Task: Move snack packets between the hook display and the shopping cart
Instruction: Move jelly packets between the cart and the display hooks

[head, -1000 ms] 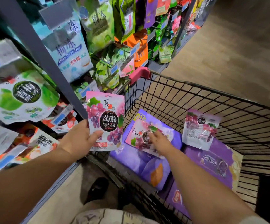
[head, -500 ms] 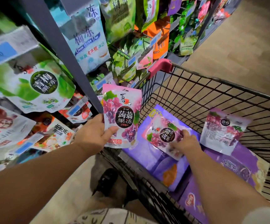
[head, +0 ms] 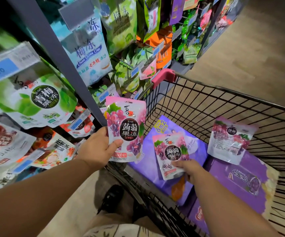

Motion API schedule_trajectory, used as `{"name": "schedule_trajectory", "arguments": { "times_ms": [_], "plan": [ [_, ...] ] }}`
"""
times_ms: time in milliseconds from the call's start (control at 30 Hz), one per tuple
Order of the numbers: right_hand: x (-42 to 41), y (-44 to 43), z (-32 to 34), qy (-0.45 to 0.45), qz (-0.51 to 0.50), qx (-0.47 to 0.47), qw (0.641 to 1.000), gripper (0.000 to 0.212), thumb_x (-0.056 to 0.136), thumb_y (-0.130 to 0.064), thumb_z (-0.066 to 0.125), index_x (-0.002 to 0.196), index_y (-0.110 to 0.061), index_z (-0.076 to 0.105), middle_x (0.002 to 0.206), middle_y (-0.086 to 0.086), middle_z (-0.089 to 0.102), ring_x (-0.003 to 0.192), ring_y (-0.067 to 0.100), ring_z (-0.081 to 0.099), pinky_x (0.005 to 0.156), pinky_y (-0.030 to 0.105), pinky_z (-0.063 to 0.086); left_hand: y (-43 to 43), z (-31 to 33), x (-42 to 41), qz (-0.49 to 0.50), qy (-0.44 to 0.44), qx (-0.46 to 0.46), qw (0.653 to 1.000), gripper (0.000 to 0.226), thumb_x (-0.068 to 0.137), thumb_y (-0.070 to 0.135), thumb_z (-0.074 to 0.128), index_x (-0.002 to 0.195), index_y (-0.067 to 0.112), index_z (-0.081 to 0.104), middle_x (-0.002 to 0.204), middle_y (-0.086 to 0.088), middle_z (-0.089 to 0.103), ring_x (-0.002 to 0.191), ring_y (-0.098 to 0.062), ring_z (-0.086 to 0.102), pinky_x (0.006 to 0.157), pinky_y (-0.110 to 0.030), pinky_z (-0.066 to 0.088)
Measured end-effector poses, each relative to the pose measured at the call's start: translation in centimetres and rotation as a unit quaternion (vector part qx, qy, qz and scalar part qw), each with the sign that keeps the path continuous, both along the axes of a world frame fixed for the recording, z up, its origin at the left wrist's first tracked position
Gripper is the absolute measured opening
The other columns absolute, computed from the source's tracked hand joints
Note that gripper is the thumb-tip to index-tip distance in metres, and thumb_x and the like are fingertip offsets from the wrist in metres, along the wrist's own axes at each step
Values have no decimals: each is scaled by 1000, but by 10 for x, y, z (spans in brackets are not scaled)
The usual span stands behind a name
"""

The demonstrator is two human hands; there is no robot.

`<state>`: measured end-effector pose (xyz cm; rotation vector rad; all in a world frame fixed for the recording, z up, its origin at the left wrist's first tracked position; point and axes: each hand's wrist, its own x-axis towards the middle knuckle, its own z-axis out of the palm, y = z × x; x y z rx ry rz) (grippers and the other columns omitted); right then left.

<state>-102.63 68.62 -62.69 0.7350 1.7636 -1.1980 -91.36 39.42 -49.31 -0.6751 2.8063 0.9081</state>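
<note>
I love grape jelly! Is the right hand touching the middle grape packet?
Touching. The head view shows the right hand pinching the middle grape packet by its bottom edge.

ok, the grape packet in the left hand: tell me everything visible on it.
The glossy pink-and-white plastic grape jelly packet is a flat sealed pouch printed with purple grapes, a green leaf and a round black label with white characters. It stands nearly upright, front to camera, before the display-side rim of the black wire shopping cart, beside the grey display post. The left hand pinches its lower left edge, thumb on the front.
</note>
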Motion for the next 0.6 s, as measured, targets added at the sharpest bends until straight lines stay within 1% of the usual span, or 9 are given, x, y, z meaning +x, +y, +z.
{"name": "schedule_trajectory", "arguments": {
  "times_ms": [67, 133, 200, 300, 333, 400, 433, 533, 600],
  "plan": [
    [5, 1, 9, -10, -22, -53, 998, 9, 84, 10, 65, 91, 5, 62, 52, 9, 67, 37, 17, 62, 30, 18, 40, 1, 3, 0, -1, -4, 5, 1000, 41, 91, 49, 52, 119, 20, 57, 103, 4, 54, 96, -20, 56, 79, -34, 45],
    [6, 3, 16, 3, -51, -96, 994, 16, 83, 8, 66, 98, 5, 64, 67, 12, 73, 50, 20, 68, 40, 22, 50, -1, 2, 1, -16, -10, 8, 1000, 47, 90, 57, 48, 118, 22, 60, 105, 4, 52, 99, -20, 54, 83, -36, 46],
    [6, 5, 25, 32, -71, -133, 988, 43, 68, 1, 79, 109, 1, 65, 86, 14, 75, 68, 26, 72, 60, 29, 57, -4, 1, 2, -28, -25, 7, 999, 54, 87, 63, 43, 119, 23, 61, 104, 5, 51, 99, -18, 53, 84, -35, 44],
    [3, 5, 53, 83, -53, -174, 980, 73, 43, -20, 91, 111, -8, 68, 98, 11, 75, 92, 28, 70, 86, 38, 51, -3, 8, 1, -32, -47, 27, 998, 52, 89, 58, 44, 122, 21, 60, 113, 3, 53, 105, -20, 54, 88, -36, 45],
    [2, 3, 65, 106, -51, -190, 975, 70, 44, -19, 90, 110, -10, 68, 95, 9, 76, 89, 25, 71, 84, 35, 52, -1, 11, 1, -32, -46, 36, 998, 49, 90, 54, 46, 123, 20, 57, 116, 1, 54, 108, -21, 55, 89, -35, 45],
    [0, -4, 98, 143, -42, -231, 962, 61, 51, -7, 88, 107, -8, 65, 86, 6, 76, 75, 18, 72, 66, 27, 56, 3, 19, 2, -20, -37, 52, 998, 40, 94, 44, 51, 125, 19, 54, 118, -2, 57, 110, -23, 56, 89, -33, 44],
    [0, -8, 116, 163, -36, -246, 955, 61, 52, -7, 90, 107, -6, 64, 85, 7, 76, 71, 16, 72, 60, 25, 56, 5, 24, 4, -7, -24, 64, 998, 37, 95, 41, 51, 125, 20, 55, 118, -2, 59, 108, -23, 58, 88, -33, 45],
    [-4, -21, 159, 231, -20, -272, 934, 73, 47, -23, 96, 107, 0, 63, 86, 9, 75, 69, 15, 72, 57, 23, 55, 2, 31, 7, 38, 18, 70, 997, 32, 96, 41, 48, 114, 20, 63, 106, -4, 65, 97, -25, 62, 84, -38, 48],
    [-10, -31, 181, 263, -14, -286, 921, 62, 46, -14, 93, 100, 0, 65, 82, 10, 75, 67, 19, 72, 57, 26, 56, -2, 42, 5, 55, 44, 75, 995, 37, 97, 43, 44, 103, 15, 67, 96, -7, 65, 95, -28, 61, 81, -39, 46]
  ]
}}
